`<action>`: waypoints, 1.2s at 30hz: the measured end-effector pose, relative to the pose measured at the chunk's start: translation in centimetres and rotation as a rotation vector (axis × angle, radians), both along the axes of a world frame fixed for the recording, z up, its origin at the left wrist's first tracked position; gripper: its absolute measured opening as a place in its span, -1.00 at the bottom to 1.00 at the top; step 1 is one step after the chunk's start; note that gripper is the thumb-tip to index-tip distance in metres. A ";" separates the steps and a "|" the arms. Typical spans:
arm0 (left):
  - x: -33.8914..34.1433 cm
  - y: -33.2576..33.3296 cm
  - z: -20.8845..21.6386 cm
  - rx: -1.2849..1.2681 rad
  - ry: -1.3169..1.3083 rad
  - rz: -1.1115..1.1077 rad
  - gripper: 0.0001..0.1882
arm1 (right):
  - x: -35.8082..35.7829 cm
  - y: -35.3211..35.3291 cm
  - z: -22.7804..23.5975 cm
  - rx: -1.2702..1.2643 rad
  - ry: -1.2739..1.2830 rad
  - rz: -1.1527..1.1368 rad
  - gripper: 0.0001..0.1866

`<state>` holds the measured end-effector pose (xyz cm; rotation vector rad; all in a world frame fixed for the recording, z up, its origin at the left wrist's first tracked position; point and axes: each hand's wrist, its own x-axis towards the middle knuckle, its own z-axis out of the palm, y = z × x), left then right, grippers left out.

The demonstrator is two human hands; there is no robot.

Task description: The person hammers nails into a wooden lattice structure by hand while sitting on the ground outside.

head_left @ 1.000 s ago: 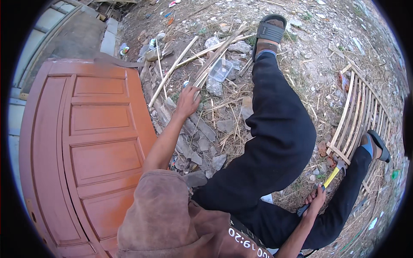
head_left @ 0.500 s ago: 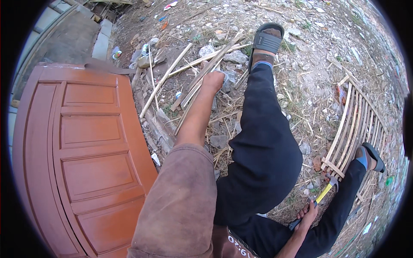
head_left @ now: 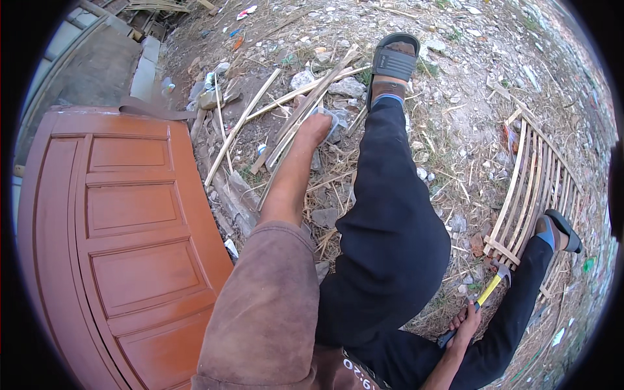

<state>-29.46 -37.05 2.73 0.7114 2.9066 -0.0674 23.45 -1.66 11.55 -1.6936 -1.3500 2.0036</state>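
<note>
Stretched out ahead, my left hand is closed at a clear plastic container among the wood strips. Its fingertips are partly hidden, but they seem to grip the container's edge. My right hand is wrapped round the handle of a claw hammer with a yellow and dark shaft. The hammer's metal head points away from me, close to the near end of a slatted wooden panel.
A reddish-brown panelled door lies along the left side. My sandalled feet rest on ground strewn with stones, dry grass and litter. A grey board stands at the far left, and several loose strips lie ahead.
The view has shifted slightly, so the ground and door sit a little further left. My left hand stays at the plastic container; my right hand still holds the hammer.
</note>
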 end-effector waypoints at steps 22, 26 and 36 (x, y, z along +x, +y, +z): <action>-0.8 3.9 10.1 1.294 -0.208 0.284 -0.69 | -0.9 0.2 1.4 -0.115 -0.006 -0.020 -0.82; -2.2 9.9 16.5 1.390 -0.429 0.231 -0.68 | -1.1 0.3 1.6 -0.146 0.030 -0.058 -0.83; 11.4 32.8 22.4 0.923 -0.826 -0.319 -0.54 | -0.9 0.8 2.2 -0.189 0.135 -0.080 -0.81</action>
